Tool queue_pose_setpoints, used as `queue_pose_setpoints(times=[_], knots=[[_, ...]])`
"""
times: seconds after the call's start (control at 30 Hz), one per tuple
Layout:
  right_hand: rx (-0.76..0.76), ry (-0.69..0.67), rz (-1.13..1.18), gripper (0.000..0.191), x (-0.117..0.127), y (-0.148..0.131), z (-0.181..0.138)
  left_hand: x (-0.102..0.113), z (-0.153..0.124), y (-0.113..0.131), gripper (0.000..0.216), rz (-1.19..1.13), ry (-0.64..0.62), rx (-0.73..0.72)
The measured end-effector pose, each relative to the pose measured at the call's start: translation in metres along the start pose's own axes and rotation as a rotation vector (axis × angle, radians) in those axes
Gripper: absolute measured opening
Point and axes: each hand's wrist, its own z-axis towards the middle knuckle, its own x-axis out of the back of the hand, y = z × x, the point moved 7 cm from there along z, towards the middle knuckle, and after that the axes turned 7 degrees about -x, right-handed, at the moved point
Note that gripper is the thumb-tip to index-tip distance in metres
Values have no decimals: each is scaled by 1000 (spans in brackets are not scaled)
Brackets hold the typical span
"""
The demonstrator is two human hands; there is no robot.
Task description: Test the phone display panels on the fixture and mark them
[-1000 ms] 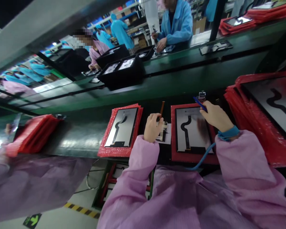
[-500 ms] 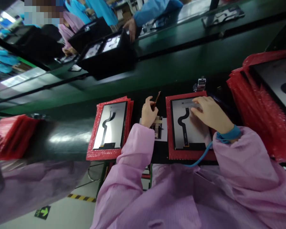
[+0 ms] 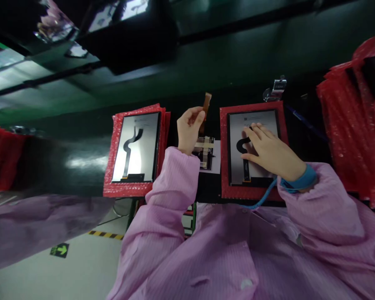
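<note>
The left hand (image 3: 188,131) grips a brown ribbon strip (image 3: 207,103) between thumb and fingers above the counter (image 3: 62,143); the right hand (image 3: 268,152), open with fingers spread, is over a display panel (image 3: 257,171) on red bubble wrap (image 3: 224,158) by the counter's near edge.

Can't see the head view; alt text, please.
The left hand pinches an amber strip; the right hand is spread open over a display panel on red wrap. Left of both hands, a second panel lies on more red sheets.

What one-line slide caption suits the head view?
Left hand holds a brown strip; right hand is over a panel on red wrap.
</note>
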Motion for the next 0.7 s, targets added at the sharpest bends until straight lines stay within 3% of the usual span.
queue_pose_setpoints(times=[0.5,0.7], knots=[[-18,-1,-15,72,3,-3,1,-11,-4,33,31,-32,-102,-34],[-10,-3,-12,70,5,-4,2,-11,-4,40,46,-38,-124,-105]])
